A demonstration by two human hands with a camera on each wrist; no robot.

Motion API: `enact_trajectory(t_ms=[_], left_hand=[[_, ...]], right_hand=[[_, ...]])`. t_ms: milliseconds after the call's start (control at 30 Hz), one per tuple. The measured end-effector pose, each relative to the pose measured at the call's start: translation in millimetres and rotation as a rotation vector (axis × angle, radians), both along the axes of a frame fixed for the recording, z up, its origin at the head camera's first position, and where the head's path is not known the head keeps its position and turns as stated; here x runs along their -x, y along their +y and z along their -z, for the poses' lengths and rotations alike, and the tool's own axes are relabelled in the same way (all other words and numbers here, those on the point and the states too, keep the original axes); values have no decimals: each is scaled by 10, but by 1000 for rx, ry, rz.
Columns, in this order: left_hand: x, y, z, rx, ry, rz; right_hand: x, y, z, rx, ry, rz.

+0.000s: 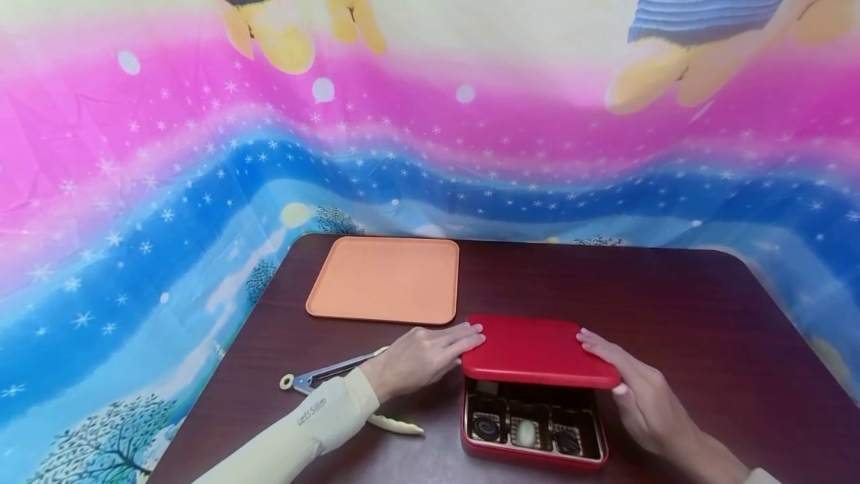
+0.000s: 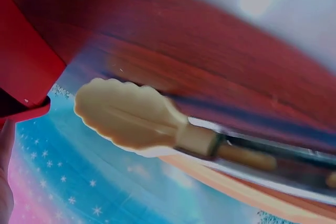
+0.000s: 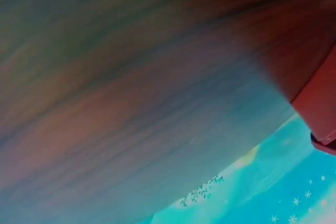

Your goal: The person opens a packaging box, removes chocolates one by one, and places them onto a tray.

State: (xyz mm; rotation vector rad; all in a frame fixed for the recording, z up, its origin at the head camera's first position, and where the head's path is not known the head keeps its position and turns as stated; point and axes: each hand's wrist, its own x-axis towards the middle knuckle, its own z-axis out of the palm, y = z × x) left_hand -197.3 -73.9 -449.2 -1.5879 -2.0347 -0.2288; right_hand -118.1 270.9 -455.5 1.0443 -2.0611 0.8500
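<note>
A red lid (image 1: 537,349) sits tilted over a red box (image 1: 531,458), leaving the near side uncovered. Inside, chocolates show in a divided tray: a dark swirled chocolate (image 1: 486,428), a pale chocolate (image 1: 526,434) and another dark chocolate (image 1: 567,439). The far part of the box is hidden by the lid. My left hand (image 1: 419,361) grips the lid's left edge, while my right hand (image 1: 648,394) holds its right edge, thumb below. Under my left forearm lie metal tongs (image 1: 336,368) with cream scalloped tips; one tip (image 2: 126,114) appears large in the left wrist view.
An orange tray (image 1: 386,278) lies at the back left of the dark wooden table (image 1: 605,290). Behind the table hangs a colourful printed cloth (image 1: 430,125). The right wrist view shows mostly blurred tabletop and a red corner of the box (image 3: 320,103).
</note>
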Motion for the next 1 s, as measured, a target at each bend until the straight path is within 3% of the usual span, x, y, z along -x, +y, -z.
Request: enact_trajectory(t_ms=[200, 500, 767, 1000], left_hand=[[20, 38, -21, -101, -68, 16], [47, 67, -65, -218, -180, -45], [133, 90, -167, -304, -325, -90], [255, 130, -241, -398, -370, -115]], right_hand=[[37, -46, -18, 88, -83, 72], [99, -127, -40, 144, -124, 82], [242, -179, -113, 149, -99, 286], [339, -157, -118, 144, -93, 397]])
